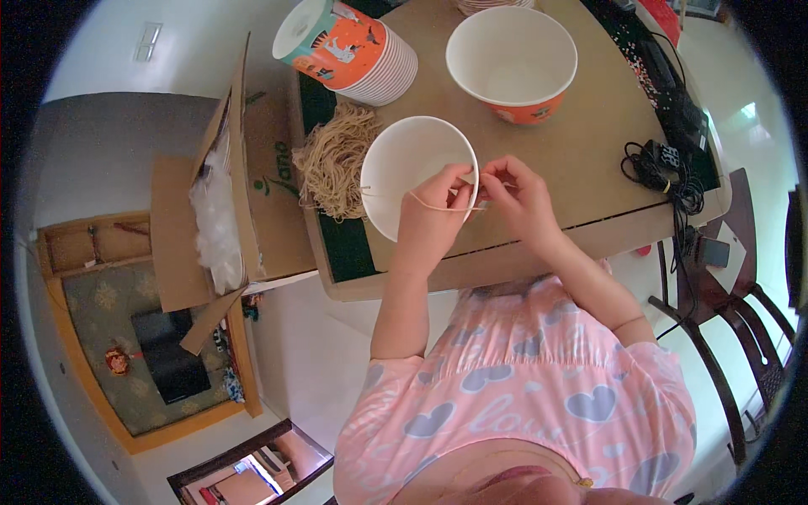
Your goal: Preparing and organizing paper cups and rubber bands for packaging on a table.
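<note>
A white-lined paper bucket (402,151) stands tilted toward me near the table's front edge. My left hand (433,202) reaches over its right rim, fingers closed at the wall. A thin tan cord (433,206) runs across the back of that hand to the rim; a short piece also shows at the bucket's left edge. Just outside the right rim, my right hand (520,198) is closed in a pinch on the cord, its fingertips close to the left ones. What lies between the fingertips is partly hidden. A heap of tan cords (337,160) lies left of the bucket.
A second paper bucket (512,55) stands behind, and a stack of orange printed buckets (362,63) lies on its side at the back left. An open cardboard box (273,185) with clear plastic is beside the table (589,160). Black cables (673,181) lie at the right edge.
</note>
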Available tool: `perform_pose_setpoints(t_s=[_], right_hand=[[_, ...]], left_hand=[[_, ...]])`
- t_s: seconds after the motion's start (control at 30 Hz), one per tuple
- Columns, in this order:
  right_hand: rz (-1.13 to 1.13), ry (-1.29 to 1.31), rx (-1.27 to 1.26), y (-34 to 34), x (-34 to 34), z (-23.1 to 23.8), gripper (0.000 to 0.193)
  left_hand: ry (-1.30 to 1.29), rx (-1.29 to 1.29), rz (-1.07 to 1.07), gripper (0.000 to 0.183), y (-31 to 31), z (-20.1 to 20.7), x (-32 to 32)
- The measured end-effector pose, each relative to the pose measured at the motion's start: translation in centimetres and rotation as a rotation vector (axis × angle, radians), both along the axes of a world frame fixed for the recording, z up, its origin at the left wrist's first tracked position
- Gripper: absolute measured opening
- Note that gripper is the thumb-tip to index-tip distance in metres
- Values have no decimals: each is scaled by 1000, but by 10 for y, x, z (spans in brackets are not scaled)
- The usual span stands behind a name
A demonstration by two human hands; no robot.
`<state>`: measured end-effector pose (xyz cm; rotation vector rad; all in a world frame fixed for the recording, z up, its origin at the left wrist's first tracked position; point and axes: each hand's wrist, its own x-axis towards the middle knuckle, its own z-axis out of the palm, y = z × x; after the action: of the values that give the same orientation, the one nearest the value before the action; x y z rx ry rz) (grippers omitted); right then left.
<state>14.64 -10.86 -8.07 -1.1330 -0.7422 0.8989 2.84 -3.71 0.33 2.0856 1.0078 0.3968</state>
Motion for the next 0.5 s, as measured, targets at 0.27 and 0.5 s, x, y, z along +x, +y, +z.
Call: perform_pose_setpoints(t_s=[0.27, 0.5], right_hand=[[171, 40, -12, 3, 10, -11, 10], [255, -32, 5, 4, 24, -1, 10]], left_hand=[[-50, -35, 7, 21, 4, -1, -8], [26, -100, 21, 25, 6, 3, -6]])
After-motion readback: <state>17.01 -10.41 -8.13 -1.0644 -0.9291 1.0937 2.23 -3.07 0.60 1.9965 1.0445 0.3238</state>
